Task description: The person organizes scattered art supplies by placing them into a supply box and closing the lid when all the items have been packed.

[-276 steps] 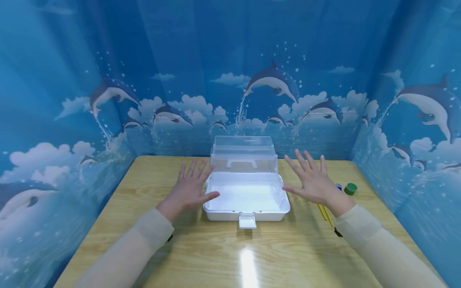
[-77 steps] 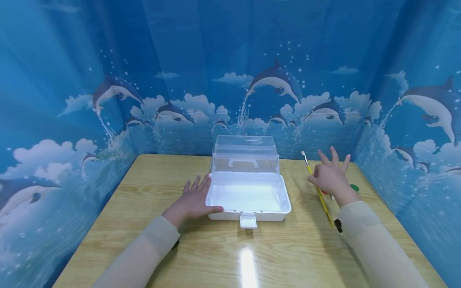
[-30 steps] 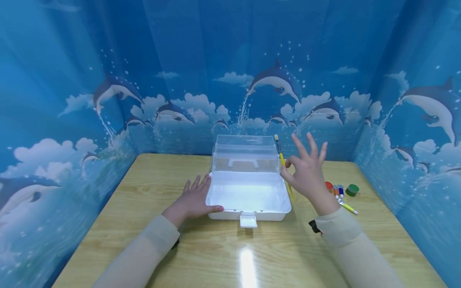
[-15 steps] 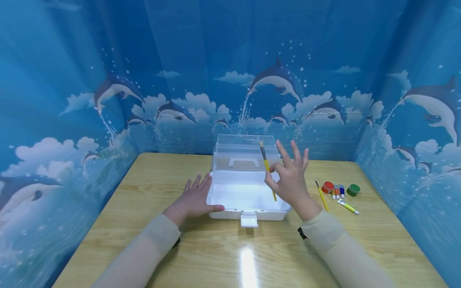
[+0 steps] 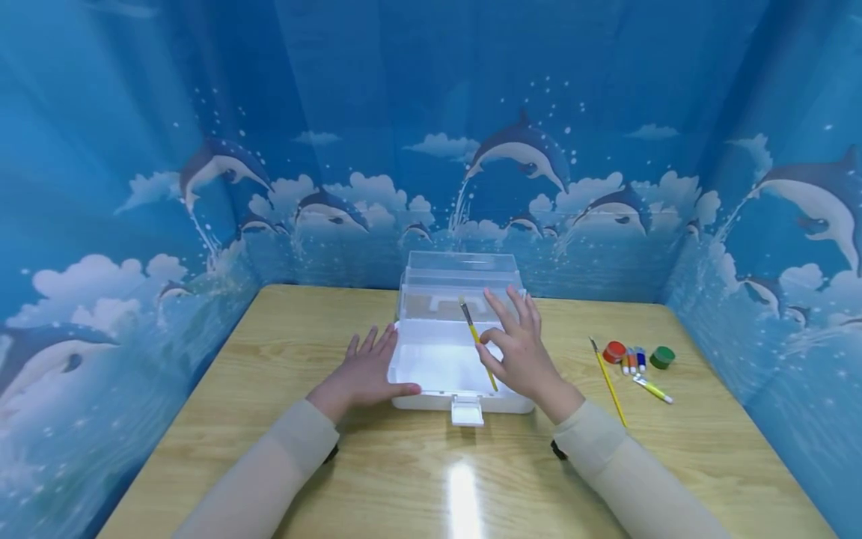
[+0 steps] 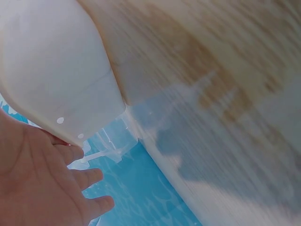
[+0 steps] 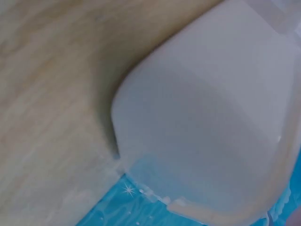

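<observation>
A white plastic storage box (image 5: 431, 358) stands in the middle of the wooden table (image 5: 431, 479), its clear lid (image 5: 458, 288) raised at the back. My left hand (image 5: 367, 370) lies flat on the table, its straight fingers against the box's left side; this hand (image 6: 42, 179) and the box wall (image 6: 51, 70) also show in the left wrist view. My right hand (image 5: 515, 352) hovers over the open box and pinches a yellow paintbrush (image 5: 477, 340) between thumb and forefinger, bristles pointing up and away. The right wrist view shows only the box's white corner (image 7: 202, 117) and the table.
On the table to the right lie a second yellow brush (image 5: 609, 382), a red paint pot (image 5: 613, 350), a few small paint tubes (image 5: 633, 359), a green pot (image 5: 663, 356) and a yellow-green marker (image 5: 652, 389). Blue dolphin-print walls enclose three sides.
My right hand picked up the yellow brush at the right side and carried it leftward and down over the open box. The left hand stayed against the box.
</observation>
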`<state>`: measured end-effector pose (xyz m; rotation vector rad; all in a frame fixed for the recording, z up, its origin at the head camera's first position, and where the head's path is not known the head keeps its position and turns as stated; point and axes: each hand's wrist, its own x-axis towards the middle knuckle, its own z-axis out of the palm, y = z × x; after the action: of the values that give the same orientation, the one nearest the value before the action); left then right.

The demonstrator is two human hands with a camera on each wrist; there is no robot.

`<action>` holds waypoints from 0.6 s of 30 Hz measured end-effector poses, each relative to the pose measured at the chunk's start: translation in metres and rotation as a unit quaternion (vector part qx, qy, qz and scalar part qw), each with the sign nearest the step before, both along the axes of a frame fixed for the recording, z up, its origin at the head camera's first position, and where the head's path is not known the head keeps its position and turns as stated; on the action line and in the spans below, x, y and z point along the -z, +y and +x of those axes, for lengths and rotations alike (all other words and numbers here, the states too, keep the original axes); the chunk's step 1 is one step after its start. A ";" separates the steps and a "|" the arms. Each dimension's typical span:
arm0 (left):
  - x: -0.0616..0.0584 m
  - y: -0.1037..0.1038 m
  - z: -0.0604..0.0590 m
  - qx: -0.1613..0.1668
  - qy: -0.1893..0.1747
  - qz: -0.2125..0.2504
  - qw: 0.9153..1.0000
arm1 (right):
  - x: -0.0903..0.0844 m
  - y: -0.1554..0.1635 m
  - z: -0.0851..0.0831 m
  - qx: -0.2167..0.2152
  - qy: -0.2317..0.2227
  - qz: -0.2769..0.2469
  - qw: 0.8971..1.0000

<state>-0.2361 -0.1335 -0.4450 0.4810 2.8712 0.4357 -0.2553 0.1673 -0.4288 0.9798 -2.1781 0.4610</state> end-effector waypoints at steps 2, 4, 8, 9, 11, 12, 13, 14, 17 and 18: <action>0.001 0.000 -0.001 0.001 0.003 0.001 1.000 | 0.002 0.000 0.000 -0.005 -0.007 0.010 1.000; 0.002 0.000 -0.001 0.003 0.005 0.003 1.000 | 0.003 0.001 0.000 -0.008 -0.014 0.019 1.000; 0.002 0.000 -0.001 0.006 0.007 0.009 1.000 | 0.005 0.002 0.001 -0.011 -0.038 0.041 0.998; 0.001 0.000 -0.001 0.006 0.007 0.009 1.000 | 0.005 0.002 0.002 -0.010 -0.044 0.048 0.998; 0.001 0.000 0.000 0.004 0.005 0.007 1.000 | 0.005 0.002 0.002 -0.006 -0.060 0.062 0.996; 0.000 0.000 0.000 0.003 0.004 0.006 1.000 | 0.005 0.002 0.002 -0.003 -0.068 0.069 0.995; 0.000 0.000 0.000 0.002 0.003 0.006 1.000 | 0.005 0.002 0.003 0.001 -0.076 0.077 0.994; 0.000 0.000 0.000 0.002 0.003 0.006 1.000 | 0.005 0.002 0.003 0.002 -0.083 0.084 0.993; -0.001 0.000 0.000 0.001 0.002 0.006 1.000 | 0.005 0.003 0.003 0.011 -0.106 0.109 0.988; -0.001 0.000 0.000 0.001 0.001 0.007 1.000 | 0.005 0.003 0.003 0.013 -0.113 0.117 0.987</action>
<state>-0.2362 -0.1335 -0.4438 0.4867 2.8709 0.4545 -0.2528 0.1705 -0.4341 1.0654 -2.4893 0.3196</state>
